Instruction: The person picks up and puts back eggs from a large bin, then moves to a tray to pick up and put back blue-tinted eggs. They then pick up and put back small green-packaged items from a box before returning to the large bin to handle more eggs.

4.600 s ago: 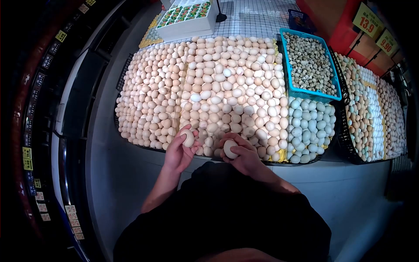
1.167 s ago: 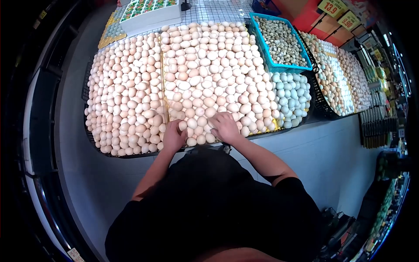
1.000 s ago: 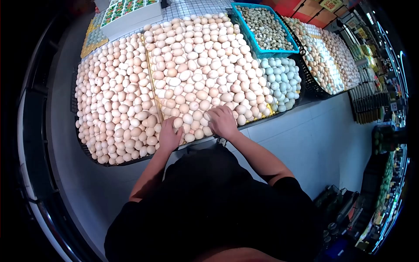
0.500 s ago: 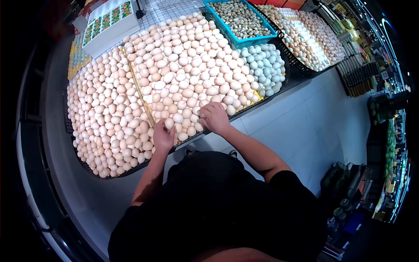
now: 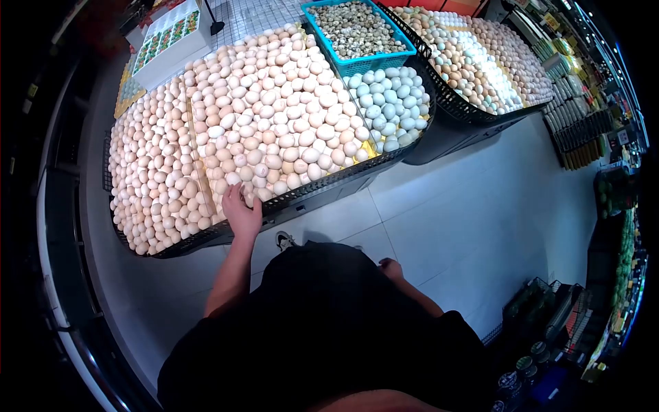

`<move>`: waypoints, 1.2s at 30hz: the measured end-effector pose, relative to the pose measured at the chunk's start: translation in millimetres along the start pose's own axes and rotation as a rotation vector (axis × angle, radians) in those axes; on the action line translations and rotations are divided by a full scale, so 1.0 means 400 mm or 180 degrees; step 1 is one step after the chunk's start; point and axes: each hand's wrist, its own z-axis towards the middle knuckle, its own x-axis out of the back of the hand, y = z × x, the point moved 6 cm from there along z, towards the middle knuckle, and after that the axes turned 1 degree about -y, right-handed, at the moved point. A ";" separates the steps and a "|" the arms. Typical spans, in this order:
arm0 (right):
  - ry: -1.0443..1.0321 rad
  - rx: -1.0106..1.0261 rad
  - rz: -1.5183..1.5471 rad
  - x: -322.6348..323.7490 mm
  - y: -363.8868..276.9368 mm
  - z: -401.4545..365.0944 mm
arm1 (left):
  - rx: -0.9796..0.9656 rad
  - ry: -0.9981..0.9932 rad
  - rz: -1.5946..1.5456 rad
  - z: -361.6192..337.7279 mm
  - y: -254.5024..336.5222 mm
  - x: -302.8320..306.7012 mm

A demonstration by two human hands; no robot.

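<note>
The pale brown eggs (image 5: 295,103) lie heaped in a broad black crate (image 5: 316,185) across the upper left and centre of the frame, a thin yellowish divider (image 5: 195,154) running between two parts of the heap. At the crate's front edge, left of centre, the left hand (image 5: 241,208) reaches over them, fingers bent and thumb apart; whether it pinches an egg I cannot tell. Bluish-green eggs (image 5: 390,103) fill the crate's right end, just below a turquoise basket (image 5: 367,65) of small speckled eggs (image 5: 353,29). A white box (image 5: 180,49) stands at upper left, and another crate of mixed eggs (image 5: 473,69) at upper right. Below centre, the right hand (image 5: 391,268) hangs over the pale floor (image 5: 460,206), well apart from the eggs, its grip too small and dark to tell
</note>
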 end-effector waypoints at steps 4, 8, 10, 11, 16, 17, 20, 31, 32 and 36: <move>-0.0700 -0.0468 -0.0895 0.014 0.395 -0.089 | -0.0197 -0.0218 0.0087 -0.072 0.168 -0.045; -0.0735 -0.0765 -0.1045 0.106 0.603 -0.070 | -0.0283 -0.0192 0.0020 -0.099 0.251 -0.055; -0.0713 -0.0648 -0.1149 0.134 0.673 0.016 | -0.0284 -0.0199 0.0016 -0.095 0.279 -0.037; -0.0648 -0.0279 -0.1329 0.126 0.699 0.092 | -0.0335 -0.0243 -0.0027 -0.090 0.295 -0.031; 0.0308 -0.0479 0.0092 0.265 0.466 0.240 | -0.0403 -0.0186 0.0193 0.009 0.300 -0.026; 0.0317 -0.0506 0.0377 0.255 0.426 0.278 | -0.0399 -0.0183 0.0179 0.046 0.296 -0.033; 0.0163 -0.0421 0.1159 0.213 0.293 0.355 | -0.0307 -0.0218 0.0157 0.182 0.287 -0.069; -0.0562 0.0123 -0.0301 0.144 0.269 0.323 | 0.0065 -0.0560 -0.0113 0.636 0.215 -0.291; -0.0587 -0.0195 -0.0581 0.142 0.313 0.330 | 0.0036 -0.0681 0.0099 0.664 0.208 -0.306; -0.0466 -0.0069 -0.0599 0.282 0.221 0.244 | -0.0242 -0.0849 0.0582 0.748 0.177 -0.371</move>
